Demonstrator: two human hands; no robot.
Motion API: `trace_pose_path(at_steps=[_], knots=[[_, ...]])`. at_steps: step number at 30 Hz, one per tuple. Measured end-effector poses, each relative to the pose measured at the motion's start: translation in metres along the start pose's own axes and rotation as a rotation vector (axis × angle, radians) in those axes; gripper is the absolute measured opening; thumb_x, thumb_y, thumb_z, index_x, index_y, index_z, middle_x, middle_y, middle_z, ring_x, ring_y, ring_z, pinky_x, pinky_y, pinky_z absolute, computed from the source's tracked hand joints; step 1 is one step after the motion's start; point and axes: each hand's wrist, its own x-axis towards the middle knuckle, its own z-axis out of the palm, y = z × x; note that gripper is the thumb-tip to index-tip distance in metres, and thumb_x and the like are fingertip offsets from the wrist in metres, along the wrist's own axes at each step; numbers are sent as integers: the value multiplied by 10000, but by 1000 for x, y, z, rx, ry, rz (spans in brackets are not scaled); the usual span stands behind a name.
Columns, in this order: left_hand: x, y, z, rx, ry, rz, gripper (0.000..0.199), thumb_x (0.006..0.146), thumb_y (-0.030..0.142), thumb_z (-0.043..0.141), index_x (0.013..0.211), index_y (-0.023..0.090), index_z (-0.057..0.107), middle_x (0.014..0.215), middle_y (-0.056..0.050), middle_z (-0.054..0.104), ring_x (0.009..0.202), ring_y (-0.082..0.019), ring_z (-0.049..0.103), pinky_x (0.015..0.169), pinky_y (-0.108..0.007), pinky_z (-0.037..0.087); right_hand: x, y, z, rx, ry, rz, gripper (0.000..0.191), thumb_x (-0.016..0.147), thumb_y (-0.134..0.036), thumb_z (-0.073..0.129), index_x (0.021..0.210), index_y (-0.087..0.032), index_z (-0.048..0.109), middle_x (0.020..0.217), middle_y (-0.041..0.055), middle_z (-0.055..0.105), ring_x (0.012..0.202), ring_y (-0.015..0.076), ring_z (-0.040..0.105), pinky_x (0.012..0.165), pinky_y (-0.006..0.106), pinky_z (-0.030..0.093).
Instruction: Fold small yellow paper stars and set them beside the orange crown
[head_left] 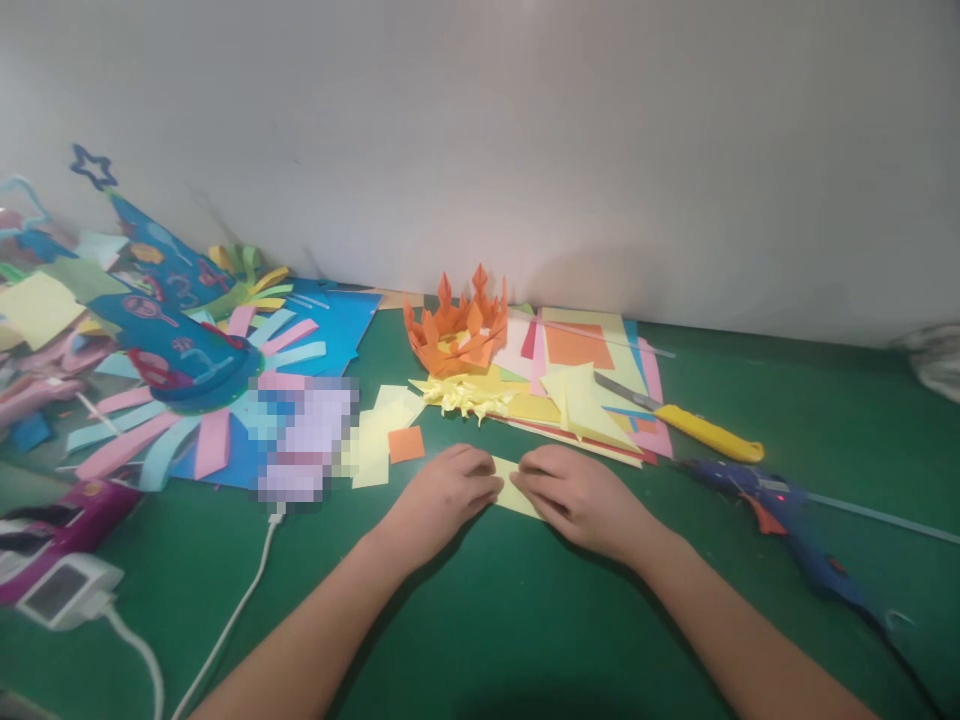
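Note:
A small pale yellow sheet of paper [513, 490] lies on the green tabletop between my hands. My left hand [455, 488] has its fingers pressed together on the sheet's left edge. On its right side, my right hand [568, 490] grips it with bunched fingers, which hide that end. Just beyond are a folded yellow paper piece [465, 397] and an orange folded-paper crown [457, 330]. An orange paper square [406, 444] sits left of my left hand, by several pale yellow sheets [371, 445].
A yellow-handled utility knife [709, 430] rests with its blade out on a stack of coloured paper. Right of it lies a blue glue gun [780, 520] with its cord. Decorated blue cone hats [184, 355] stand at left. A white cable [251, 590] runs toward the front edge.

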Motion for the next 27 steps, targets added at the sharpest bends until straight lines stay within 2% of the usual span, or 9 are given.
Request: trace_pose_path(at_steps=[10, 17, 27], knots=[[-1, -1, 3, -22, -30, -13, 246, 928, 213, 408, 891, 161, 646, 895, -50, 605, 851, -158, 512, 743, -278, 448, -1, -1, -5, 30, -13, -6, 297, 943, -216, 365, 956, -176, 659, 866, 103, 618, 829, 199, 565, 712, 341, 470], [2, 0, 1, -16, 12, 24, 255, 922, 218, 427, 829, 156, 656, 846, -45, 615, 829, -162, 501, 720, -280, 440, -1, 3, -8, 44, -86, -16, 260, 925, -166, 393, 1004, -171, 641, 929, 98, 614, 865, 195, 553, 746, 335, 457], [0, 0, 5, -13, 19, -20, 222, 904, 185, 452, 828, 153, 658, 876, -48, 616, 824, -160, 529, 739, -284, 468, -1, 0, -13, 29, -93, -19, 243, 905, -154, 414, 1027, -158, 624, 969, 107, 602, 903, 211, 537, 781, 360, 449]])
